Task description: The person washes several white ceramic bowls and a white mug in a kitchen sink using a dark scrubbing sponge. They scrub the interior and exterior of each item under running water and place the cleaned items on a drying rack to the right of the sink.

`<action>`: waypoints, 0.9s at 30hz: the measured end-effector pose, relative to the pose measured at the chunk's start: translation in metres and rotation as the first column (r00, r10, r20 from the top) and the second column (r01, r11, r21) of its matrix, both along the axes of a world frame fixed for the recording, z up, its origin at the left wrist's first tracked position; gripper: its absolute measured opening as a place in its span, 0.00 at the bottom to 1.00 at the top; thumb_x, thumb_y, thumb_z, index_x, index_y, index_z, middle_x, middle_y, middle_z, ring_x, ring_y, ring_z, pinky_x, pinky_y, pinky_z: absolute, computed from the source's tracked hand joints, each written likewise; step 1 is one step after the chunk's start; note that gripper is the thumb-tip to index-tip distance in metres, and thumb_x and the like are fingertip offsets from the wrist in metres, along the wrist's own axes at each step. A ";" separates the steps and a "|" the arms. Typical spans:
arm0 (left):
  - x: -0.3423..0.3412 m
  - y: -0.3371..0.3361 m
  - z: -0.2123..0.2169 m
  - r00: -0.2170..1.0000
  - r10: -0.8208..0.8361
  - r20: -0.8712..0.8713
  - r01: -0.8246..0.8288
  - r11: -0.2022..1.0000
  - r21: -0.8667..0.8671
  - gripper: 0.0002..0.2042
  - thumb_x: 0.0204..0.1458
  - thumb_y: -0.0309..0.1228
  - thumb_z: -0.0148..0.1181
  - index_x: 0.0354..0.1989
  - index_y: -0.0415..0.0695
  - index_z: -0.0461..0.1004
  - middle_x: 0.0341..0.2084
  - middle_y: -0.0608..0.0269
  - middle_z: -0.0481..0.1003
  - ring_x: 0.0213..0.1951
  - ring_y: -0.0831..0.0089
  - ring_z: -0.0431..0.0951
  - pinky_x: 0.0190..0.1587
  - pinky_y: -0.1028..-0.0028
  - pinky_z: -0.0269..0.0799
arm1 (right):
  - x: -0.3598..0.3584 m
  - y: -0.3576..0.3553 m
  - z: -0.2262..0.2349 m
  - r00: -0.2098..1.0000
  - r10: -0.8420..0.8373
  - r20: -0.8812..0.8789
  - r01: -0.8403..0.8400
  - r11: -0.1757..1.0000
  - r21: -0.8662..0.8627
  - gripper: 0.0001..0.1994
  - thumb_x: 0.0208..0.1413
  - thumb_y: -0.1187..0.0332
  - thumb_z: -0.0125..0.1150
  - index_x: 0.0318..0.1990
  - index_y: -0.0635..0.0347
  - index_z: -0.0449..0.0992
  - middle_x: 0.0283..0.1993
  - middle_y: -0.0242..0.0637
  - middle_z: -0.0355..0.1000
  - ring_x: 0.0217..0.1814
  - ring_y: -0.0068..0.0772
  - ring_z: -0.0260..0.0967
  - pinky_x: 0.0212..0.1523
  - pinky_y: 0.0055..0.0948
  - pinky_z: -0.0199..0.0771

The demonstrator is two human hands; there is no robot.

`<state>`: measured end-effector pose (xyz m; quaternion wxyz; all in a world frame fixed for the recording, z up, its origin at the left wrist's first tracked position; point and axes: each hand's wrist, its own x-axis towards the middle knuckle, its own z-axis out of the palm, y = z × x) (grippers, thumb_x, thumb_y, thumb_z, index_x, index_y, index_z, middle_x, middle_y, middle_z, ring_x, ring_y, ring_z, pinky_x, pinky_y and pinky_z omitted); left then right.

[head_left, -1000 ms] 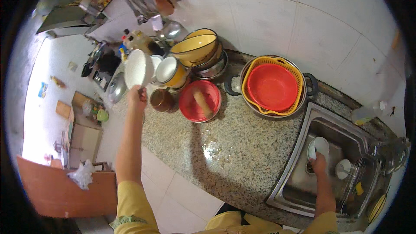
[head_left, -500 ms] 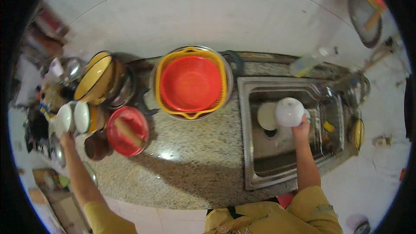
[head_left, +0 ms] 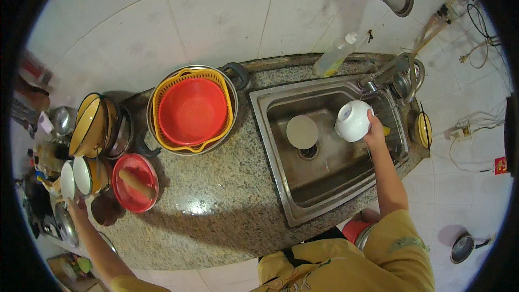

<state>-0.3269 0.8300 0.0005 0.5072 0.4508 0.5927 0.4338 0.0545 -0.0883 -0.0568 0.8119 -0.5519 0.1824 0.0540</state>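
Note:
My right hand (head_left: pixel 374 131) grips a white bowl (head_left: pixel 352 122) by its side, over the right part of the sink (head_left: pixel 270 154). The bowl is tilted, its foot and outer wall showing. Below and left of it in the sink lies a round pale dish (head_left: pixel 302 132), beside the drain (head_left: pixel 308 152). Far to the left, my left hand (head_left: pixel 77 208) is closed at the lower rim of another white bowl (head_left: pixel 67 181), which stands on edge. Some of its fingers are hidden. Touching close by is a white-lined yellow enamel mug (head_left: pixel 84 175).
A red basin (head_left: pixel 193 111) sits in a yellow basket (head_left: pixel 233 109) inside a metal pot. Nearer, a red bowl (head_left: pixel 121 197) holds a wooden pestle (head_left: pixel 136 184). Yellow enamel bowls (head_left: pixel 86 127) lean at the left. A clear bottle (head_left: pixel 335 57) and a faucet (head_left: pixel 378 81) stand behind the sink.
The view has turned toward the right. My right hand has carried its bowl away from the pale dish, toward the faucet side, and tilted it. My left hand stays at the other bowl.

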 end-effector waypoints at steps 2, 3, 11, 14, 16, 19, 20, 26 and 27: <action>-0.061 0.043 -0.015 0.980 0.116 -0.164 -0.128 0.990 -0.065 0.17 0.51 0.38 0.43 0.35 0.33 0.68 0.27 0.54 0.73 0.26 0.71 0.72 0.25 0.79 0.68 | -0.001 0.027 0.027 1.000 -0.002 0.003 0.002 0.991 -0.132 0.22 0.49 0.59 0.53 0.48 0.64 0.63 0.46 0.40 0.65 0.48 0.36 0.62 0.49 0.37 0.61; -0.121 0.062 -0.043 0.909 -0.020 -0.417 0.094 0.983 0.157 0.20 0.51 0.42 0.43 0.37 0.33 0.66 0.28 0.52 0.72 0.25 0.71 0.72 0.24 0.76 0.69 | 0.006 0.016 0.020 0.999 -0.031 -0.043 0.023 0.984 -0.175 0.22 0.49 0.60 0.54 0.48 0.65 0.62 0.46 0.41 0.64 0.48 0.37 0.62 0.50 0.36 0.61; -0.168 -0.119 -0.044 0.454 0.336 -0.825 -0.143 0.942 0.305 0.18 0.36 0.24 0.48 0.41 0.36 0.68 0.37 0.45 0.69 0.42 0.55 0.68 0.46 0.65 0.62 | -0.014 -0.045 0.027 0.919 0.378 0.113 -0.364 0.922 -0.132 0.25 0.51 0.57 0.50 0.53 0.61 0.57 0.53 0.41 0.58 0.54 0.41 0.57 0.52 0.46 0.59; -0.187 -0.108 -0.057 0.463 0.305 -0.832 0.013 0.936 0.351 0.20 0.39 0.24 0.47 0.46 0.37 0.64 0.42 0.43 0.65 0.47 0.55 0.64 0.49 0.66 0.58 | 0.015 -0.070 0.006 0.968 0.242 -0.067 -0.245 0.968 -0.048 0.25 0.52 0.54 0.48 0.51 0.63 0.59 0.49 0.40 0.62 0.50 0.40 0.60 0.48 0.45 0.63; -0.193 -0.093 -0.063 0.401 0.342 -0.850 0.131 0.897 0.423 0.21 0.39 0.24 0.48 0.47 0.39 0.64 0.43 0.44 0.64 0.47 0.55 0.64 0.50 0.66 0.57 | 0.012 -0.052 0.012 0.976 0.190 -0.110 -0.205 0.968 -0.144 0.25 0.52 0.52 0.46 0.49 0.64 0.61 0.46 0.41 0.64 0.47 0.39 0.63 0.44 0.42 0.65; -0.195 -0.063 -0.069 0.340 0.211 -0.916 0.277 0.909 0.312 0.18 0.38 0.23 0.50 0.42 0.41 0.68 0.41 0.46 0.65 0.45 0.54 0.64 0.49 0.64 0.58 | 0.002 -0.039 0.031 0.834 0.549 0.052 -0.501 0.794 -0.345 0.24 0.54 0.51 0.43 0.47 0.66 0.62 0.43 0.45 0.65 0.44 0.37 0.64 0.40 0.37 0.67; -0.200 -0.053 -0.062 0.342 0.036 -0.939 0.281 0.950 0.139 0.16 0.38 0.23 0.51 0.40 0.41 0.69 0.41 0.46 0.65 0.45 0.53 0.64 0.49 0.64 0.58 | 0.002 -0.044 0.024 0.802 0.590 0.091 -0.461 0.709 -0.535 0.24 0.54 0.52 0.43 0.46 0.66 0.63 0.42 0.45 0.65 0.42 0.36 0.65 0.39 0.37 0.67; -0.237 -0.041 -0.092 0.197 -0.084 -0.977 0.486 0.873 0.023 0.14 0.36 0.33 0.61 0.29 0.36 0.69 0.25 0.50 0.71 0.29 0.57 0.71 0.32 0.64 0.66 | -0.003 -0.032 0.050 0.903 0.427 0.043 -0.275 0.653 -0.706 0.19 0.44 0.65 0.52 0.45 0.63 0.65 0.44 0.40 0.65 0.46 0.35 0.62 0.45 0.36 0.65; -0.322 -0.016 -0.126 0.404 -0.093 -0.910 0.479 0.869 0.124 0.16 0.36 0.33 0.61 0.30 0.36 0.68 0.22 0.55 0.71 0.25 0.63 0.71 0.29 0.68 0.66 | 0.019 -0.014 0.040 0.896 0.445 -0.004 -0.233 0.461 -0.856 0.20 0.44 0.65 0.52 0.46 0.62 0.65 0.44 0.39 0.65 0.46 0.36 0.62 0.45 0.37 0.64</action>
